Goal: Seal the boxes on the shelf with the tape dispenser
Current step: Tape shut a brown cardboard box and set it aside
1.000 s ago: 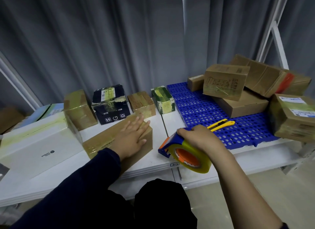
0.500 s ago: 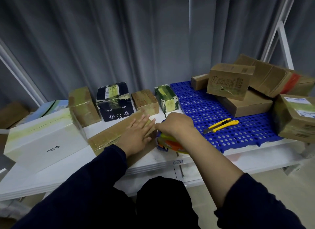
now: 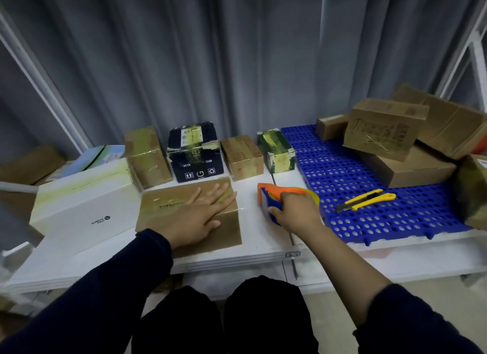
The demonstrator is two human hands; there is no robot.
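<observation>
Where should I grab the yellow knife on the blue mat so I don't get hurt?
Grab the yellow utility knife around the middle of its long yellow handle, coming down from above. It lies flat on the blue perforated mat, and the darker tip at its left end looks like the blade end, so keep fingers away from there.

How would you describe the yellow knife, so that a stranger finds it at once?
Look at the blue perforated mat covering the right half of the white shelf. Near its front edge, right of the tape dispenser, lies the utility knife. It is the only slim yellow tool there; everything else on the mat is a cardboard box.
</observation>
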